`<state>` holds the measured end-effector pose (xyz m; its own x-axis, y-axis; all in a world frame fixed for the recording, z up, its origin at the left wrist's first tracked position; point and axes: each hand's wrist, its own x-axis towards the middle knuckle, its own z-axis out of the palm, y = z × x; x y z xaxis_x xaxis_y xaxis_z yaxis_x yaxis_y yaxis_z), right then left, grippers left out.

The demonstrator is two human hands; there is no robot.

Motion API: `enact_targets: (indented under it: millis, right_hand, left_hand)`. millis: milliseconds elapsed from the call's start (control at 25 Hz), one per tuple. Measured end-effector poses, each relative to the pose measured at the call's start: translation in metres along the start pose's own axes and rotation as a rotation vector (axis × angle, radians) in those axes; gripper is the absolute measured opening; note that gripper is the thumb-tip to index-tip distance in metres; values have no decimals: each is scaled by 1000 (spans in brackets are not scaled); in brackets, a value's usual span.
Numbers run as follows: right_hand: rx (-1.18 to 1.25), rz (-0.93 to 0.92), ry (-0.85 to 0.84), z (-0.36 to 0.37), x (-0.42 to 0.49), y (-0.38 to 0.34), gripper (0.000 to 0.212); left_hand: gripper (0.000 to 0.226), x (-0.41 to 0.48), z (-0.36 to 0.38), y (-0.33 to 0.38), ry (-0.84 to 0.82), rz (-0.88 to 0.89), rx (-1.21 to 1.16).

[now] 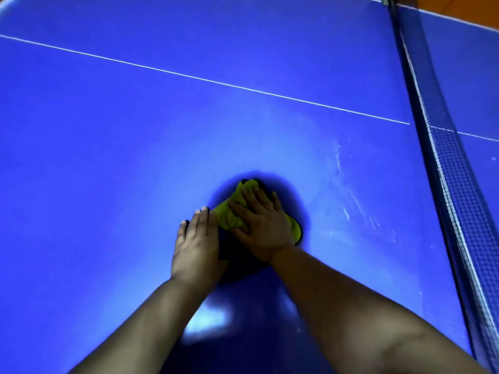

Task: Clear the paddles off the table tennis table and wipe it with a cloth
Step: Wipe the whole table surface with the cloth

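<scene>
Two hands (195, 244) (260, 225), one cloth (229, 215), one table (108, 136)

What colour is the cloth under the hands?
The cloth is bright yellow-green, with a dark edge; it shows best in the head view.

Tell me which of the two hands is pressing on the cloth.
The right hand: it lies spread flat on top of the yellow-green cloth. The left hand rests flat on the bare blue table tennis table beside the cloth.
</scene>
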<state>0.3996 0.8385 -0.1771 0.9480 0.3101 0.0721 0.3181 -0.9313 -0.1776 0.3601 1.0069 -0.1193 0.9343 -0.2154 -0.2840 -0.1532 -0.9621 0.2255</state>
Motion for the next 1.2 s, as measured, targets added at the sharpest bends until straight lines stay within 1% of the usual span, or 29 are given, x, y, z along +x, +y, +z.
enact_targets:
  millis: [160,280,360,480,600,760,880,1040,1120,1200]
  right_hand:
    - [30,41,-53,-1,95,57,63]
    - [-31,8,-10,-1,171,103,63]
    - [-66,34,-90,-3,214,129,63]
    - [46,81,-104,-5,255,162,62]
    - [136,106,-78,-12,275,194,56]
    - [184,236,-31,-17,260,226,56]
    - [130,281,-37,-18,227,232,59]
    - [-36,203,-136,-25,167,211,62]
    - [-31,127,-162,-28,129,193,70]
    - [11,114,-177,-31,87,171,82]
  left_hand:
    - [114,74,-8,20,-18,-55,32]
    - [118,117,-13,32,-141,-50,105]
    - [116,132,-16,38,-202,-59,193]
    - [111,138,-19,49,-279,-68,321]
    - [110,144,-24,59,-330,-118,368]
    - [112,144,-22,59,-362,-171,371]
    - [116,140,-22,59,-350,-180,337]
    - [120,134,-25,57,-302,-174,263]
    - [121,132,-24,57,-275,-173,232]
    - [118,123,-22,58,-185,-157,218]
